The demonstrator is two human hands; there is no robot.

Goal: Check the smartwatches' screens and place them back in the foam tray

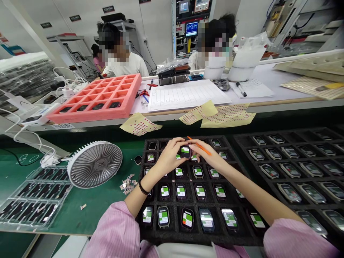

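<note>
Both my hands meet over the back half of a black foam tray (172, 205) that holds rows of watches with lit green and white screens. My left hand (172, 154) has its fingers closed round the left side of a dark watch (185, 152). At the watch's right side, my right hand (205, 152) touches it with the fingers. An orange stick (200, 146) lies across the right hand, between its fingers. One watch (187, 218) in the front row shows a red patch on its screen.
A white fan (95, 164) and scattered small pieces (128, 184) lie left of the tray. Clear trays (34, 197) are further left. Another watch tray (295, 161) sits right. A pink foam tray (96, 98), papers (188, 95) and people are beyond the raised shelf.
</note>
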